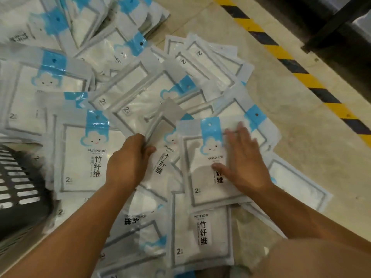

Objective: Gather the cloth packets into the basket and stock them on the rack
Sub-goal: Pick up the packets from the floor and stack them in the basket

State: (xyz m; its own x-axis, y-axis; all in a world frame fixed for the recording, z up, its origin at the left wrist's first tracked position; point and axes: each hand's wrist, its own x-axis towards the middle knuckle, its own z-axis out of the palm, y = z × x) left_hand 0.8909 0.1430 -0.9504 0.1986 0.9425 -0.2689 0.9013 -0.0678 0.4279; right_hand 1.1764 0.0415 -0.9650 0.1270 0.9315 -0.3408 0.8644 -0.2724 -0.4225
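Cloth packet (pixel 162 117) inside left grip (pixel 128 159).

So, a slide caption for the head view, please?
Left hand grips one cloth packet, right hand rests on another packet, basket at left.

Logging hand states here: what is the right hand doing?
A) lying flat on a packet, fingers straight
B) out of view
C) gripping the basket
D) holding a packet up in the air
A: the right hand lies open, fingers straight, on a packet; the basket sits at the left edge.
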